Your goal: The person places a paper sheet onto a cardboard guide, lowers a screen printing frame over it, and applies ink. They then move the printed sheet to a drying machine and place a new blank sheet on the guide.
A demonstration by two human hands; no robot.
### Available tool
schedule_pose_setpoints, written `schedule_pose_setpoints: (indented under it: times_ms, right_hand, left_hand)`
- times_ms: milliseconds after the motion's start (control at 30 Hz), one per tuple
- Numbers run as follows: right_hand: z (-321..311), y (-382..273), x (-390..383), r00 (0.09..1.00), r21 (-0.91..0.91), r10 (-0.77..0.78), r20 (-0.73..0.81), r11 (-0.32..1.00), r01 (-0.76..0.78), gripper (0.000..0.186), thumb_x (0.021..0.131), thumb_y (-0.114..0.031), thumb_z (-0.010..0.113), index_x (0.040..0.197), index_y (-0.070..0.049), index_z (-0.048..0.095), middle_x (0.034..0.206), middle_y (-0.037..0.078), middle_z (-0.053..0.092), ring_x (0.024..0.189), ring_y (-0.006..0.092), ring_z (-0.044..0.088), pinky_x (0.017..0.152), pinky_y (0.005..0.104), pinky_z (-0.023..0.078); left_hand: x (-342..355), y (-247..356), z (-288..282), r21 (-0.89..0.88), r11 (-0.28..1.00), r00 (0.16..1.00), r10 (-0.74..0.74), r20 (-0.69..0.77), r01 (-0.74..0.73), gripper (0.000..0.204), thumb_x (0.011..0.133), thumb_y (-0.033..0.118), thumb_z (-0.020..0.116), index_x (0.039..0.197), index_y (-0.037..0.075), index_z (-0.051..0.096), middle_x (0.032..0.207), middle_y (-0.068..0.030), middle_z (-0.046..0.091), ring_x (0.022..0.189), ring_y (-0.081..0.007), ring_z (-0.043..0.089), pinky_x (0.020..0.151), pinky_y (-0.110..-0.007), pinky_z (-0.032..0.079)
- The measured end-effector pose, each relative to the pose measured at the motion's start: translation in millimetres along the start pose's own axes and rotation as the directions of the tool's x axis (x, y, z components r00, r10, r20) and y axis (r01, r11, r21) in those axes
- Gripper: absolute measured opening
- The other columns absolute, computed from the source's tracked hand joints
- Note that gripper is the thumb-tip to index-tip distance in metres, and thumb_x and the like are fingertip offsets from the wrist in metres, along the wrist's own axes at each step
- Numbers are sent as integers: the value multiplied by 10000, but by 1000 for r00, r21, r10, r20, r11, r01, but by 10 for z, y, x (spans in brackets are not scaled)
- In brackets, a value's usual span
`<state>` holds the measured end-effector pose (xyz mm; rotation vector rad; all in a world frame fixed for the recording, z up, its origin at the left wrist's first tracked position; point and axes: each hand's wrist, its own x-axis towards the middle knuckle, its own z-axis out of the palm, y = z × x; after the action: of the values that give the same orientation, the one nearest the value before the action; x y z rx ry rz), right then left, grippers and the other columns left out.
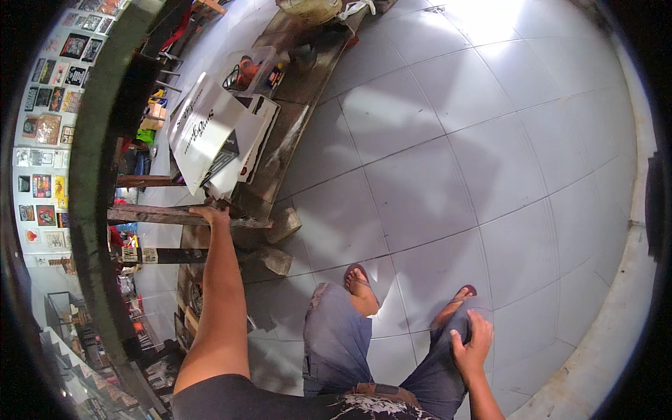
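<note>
My left hand [213, 214], at the end of my outstretched arm, grips a weathered wooden beam [252, 222] on the left side, just below a stack of white printed boards or sheets [199, 129] lying on a dark wooden bench [294, 119]. My right hand [470, 343] is beside my right trouser leg [441, 357], with thumb and fingers apart and slightly curved, holding nothing visible.
A clear plastic box [248, 63] with small items sits beyond the boards. Wooden blocks [280, 224] jut from the bench near my sandalled feet. A tall dark post or frame [94, 210] runs along the left, before a picture-covered wall [45, 175]. Grey tiled floor [518, 175] extends rightward.
</note>
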<state>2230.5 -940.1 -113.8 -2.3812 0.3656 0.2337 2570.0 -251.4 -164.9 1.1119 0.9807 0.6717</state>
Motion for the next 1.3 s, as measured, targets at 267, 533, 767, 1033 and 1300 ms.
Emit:
schedule_pose_setpoints:
  times_ms: [267,533,767,1033,1300]
  right_hand:
    - [82,128,132,1000,52,-18,15,999,18,548,677,-178,746,1179,-40,576,1161,136,603,1037,330,522,942,439,371]
    - [165,148,1579,992,383,-117,55,919,87,448,762,-109,691,1187,-14,588,1143,144,627,999,243,600,863,356,458]
    - [945,-702,3128,882,529,-466,66,766,365,394,903,-208,620,1245,-23,558,1144,126,633,1022,188,590,901,318,460]
    - [2001,-2273,3510,792,835,-601,107,487,257,374,951,-288,570,1221,-29,574,1099,74,641,987,146,580,854,289,445]
    - [3590,-3007,3482,695,842,-554,459,522,-140,481,918,-407,595,1225,-39,558,1139,78,620,1019,168,584,903,297,441]
  left_hand:
    - [407,-507,10,12,992,987,-129,100,128,523,989,225,488,1419,-6,302,1478,-249,242,1317,-379,363,1044,-433,394]
    - [835,-194,46,28,977,977,-213,13,212,242,927,129,600,1114,-5,523,723,-53,532,616,-172,525,590,-294,482]
    - [881,-247,-113,54,965,956,-262,136,257,81,934,104,580,918,28,557,688,-49,529,588,-137,503,530,-271,432]
    - [882,-302,-331,238,948,899,-285,332,212,186,974,166,514,1066,7,546,818,-78,585,649,-148,520,573,-318,456]
    - [473,2,-47,449,-347,135,649,749,-823,539,730,303,800,1073,-20,538,992,-159,580,926,-338,562,826,-448,461]
